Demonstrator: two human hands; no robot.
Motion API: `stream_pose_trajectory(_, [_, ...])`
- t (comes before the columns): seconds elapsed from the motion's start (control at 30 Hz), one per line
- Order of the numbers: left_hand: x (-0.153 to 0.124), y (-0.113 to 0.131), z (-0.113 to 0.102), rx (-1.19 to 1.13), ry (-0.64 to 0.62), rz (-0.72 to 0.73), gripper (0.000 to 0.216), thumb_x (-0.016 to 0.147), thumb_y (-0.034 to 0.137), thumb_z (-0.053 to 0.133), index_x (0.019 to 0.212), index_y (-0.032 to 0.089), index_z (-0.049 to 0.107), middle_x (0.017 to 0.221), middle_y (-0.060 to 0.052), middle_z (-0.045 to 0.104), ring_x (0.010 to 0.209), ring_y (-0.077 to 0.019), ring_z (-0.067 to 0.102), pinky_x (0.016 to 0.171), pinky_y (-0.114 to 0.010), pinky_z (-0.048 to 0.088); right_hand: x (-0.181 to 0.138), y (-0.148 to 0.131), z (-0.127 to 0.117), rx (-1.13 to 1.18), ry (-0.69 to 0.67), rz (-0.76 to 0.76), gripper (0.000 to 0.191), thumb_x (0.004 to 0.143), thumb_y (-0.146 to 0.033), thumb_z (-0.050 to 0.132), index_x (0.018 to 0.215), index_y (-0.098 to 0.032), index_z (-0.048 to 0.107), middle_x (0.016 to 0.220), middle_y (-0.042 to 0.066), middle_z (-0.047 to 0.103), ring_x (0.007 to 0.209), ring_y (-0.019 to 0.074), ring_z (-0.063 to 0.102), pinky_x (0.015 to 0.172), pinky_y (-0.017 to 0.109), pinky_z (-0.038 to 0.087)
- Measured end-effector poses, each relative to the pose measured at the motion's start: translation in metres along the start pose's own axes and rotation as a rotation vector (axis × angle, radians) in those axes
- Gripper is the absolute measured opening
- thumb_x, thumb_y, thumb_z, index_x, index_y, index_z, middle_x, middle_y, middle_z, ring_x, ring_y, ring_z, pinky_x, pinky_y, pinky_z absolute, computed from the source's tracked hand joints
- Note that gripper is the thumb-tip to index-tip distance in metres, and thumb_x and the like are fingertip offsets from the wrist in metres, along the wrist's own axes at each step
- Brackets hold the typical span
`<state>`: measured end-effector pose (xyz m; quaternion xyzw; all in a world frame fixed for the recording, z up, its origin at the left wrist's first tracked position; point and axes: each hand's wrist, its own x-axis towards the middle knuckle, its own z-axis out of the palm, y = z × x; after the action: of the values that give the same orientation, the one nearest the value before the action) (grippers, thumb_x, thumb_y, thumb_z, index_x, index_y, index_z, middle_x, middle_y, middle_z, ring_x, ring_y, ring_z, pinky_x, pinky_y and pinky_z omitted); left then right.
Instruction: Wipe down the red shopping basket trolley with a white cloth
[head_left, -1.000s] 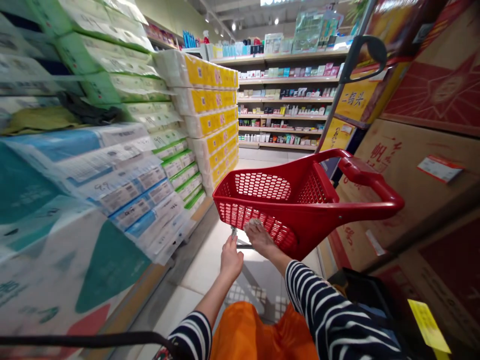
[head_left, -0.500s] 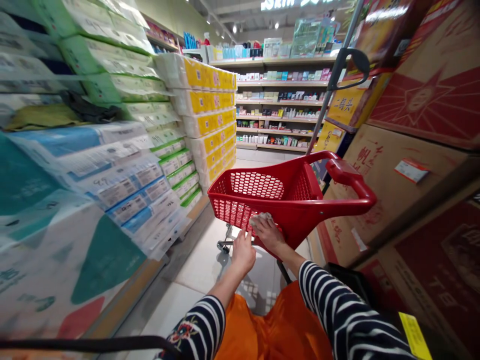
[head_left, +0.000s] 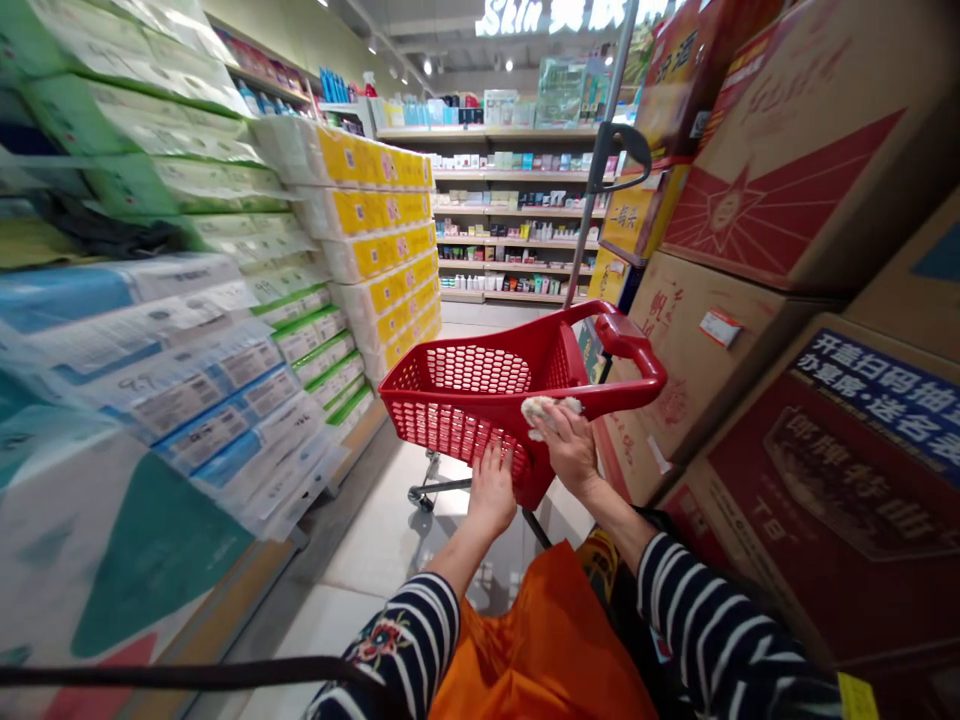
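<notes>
A red plastic shopping cart (head_left: 480,395) stands in the aisle in front of me, its handle (head_left: 634,355) to the right. My left hand (head_left: 491,490) lies flat against the cart's near mesh wall, fingers spread. My right hand (head_left: 570,445) presses a crumpled white cloth (head_left: 544,410) against the cart's upper rim near the right corner, fingers closed over it. Both arms wear striped sleeves.
Stacked packs of tissue and toilet paper (head_left: 225,330) line the left side. Large brown and red cartons (head_left: 810,300) are stacked on the right. Shelves of small bottles (head_left: 510,215) close the far end. The tiled floor (head_left: 375,560) runs between. An orange garment (head_left: 540,650) is below.
The cart has shifted left and further away in view. My right hand with the cloth has moved up from the lower mesh wall to the rim. My left hand went from below the cart onto its wall.
</notes>
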<state>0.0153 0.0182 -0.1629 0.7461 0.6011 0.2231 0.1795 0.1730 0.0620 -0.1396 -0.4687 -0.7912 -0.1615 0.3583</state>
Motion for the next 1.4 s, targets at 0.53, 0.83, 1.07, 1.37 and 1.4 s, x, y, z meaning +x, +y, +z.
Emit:
stream_pose_trajectory(0.53, [0.01,0.003,0.003,0.19,-0.007,0.083,0.067,0.07,0.008,0.045,0.136,0.009,0.033,0.147,-0.017,0.024,0.135,-0.0301,0.019,0.109,-0.046,0.016,0.023,0.045,-0.064,-0.141,0.13,0.094,0.036,0.096,-0.023,0.031,0.125,-0.025,0.052,0.136,0.003,0.041,0.129,0.021,0.029,0.107,0.044,0.024])
stream_pose_trajectory(0.83, [-0.001,0.007,0.018,0.281,-0.056,0.151,0.06,0.076,0.013,0.041,0.136,0.008,0.034,0.146,-0.017,0.026,0.135,-0.0304,0.023,0.106,-0.048,0.024,-0.023,0.014,-0.022,-0.075,-0.346,-0.119,0.028,0.091,-0.019,0.044,0.114,-0.024,0.06,0.117,0.006,0.058,0.11,0.0178,0.048,0.099,0.037,0.038])
stream_pose_trajectory(1.07, [0.012,-0.014,0.005,0.27,0.019,0.086,0.065,0.071,0.013,0.045,0.136,0.009,0.034,0.146,-0.017,0.026,0.134,-0.0292,0.024,0.107,-0.045,0.025,0.042,0.034,-0.046,-0.163,0.026,-0.081,0.032,0.094,-0.023,0.039,0.122,-0.025,0.053,0.127,0.004,0.049,0.124,0.0216,0.038,0.104,0.041,0.031])
stream_pose_trajectory(1.37, [0.068,-0.036,-0.06,0.225,0.249,0.016,0.07,0.074,0.022,0.045,0.14,0.01,0.024,0.15,-0.014,0.016,0.138,-0.0266,0.013,0.111,-0.048,0.015,0.013,0.016,-0.017,-0.1,-0.152,-0.154,0.025,0.093,-0.024,0.043,0.111,-0.023,0.06,0.115,0.004,0.058,0.11,0.017,0.047,0.096,0.035,0.038])
stream_pose_trajectory(1.4, [0.075,-0.042,-0.068,0.249,0.204,-0.007,0.071,0.074,0.023,0.045,0.141,0.012,0.022,0.15,-0.013,0.016,0.138,-0.0273,0.012,0.11,-0.051,0.014,0.019,0.02,-0.024,-0.113,-0.082,-0.123,0.027,0.093,-0.026,0.042,0.113,-0.023,0.06,0.117,0.004,0.057,0.112,0.0174,0.046,0.097,0.035,0.037])
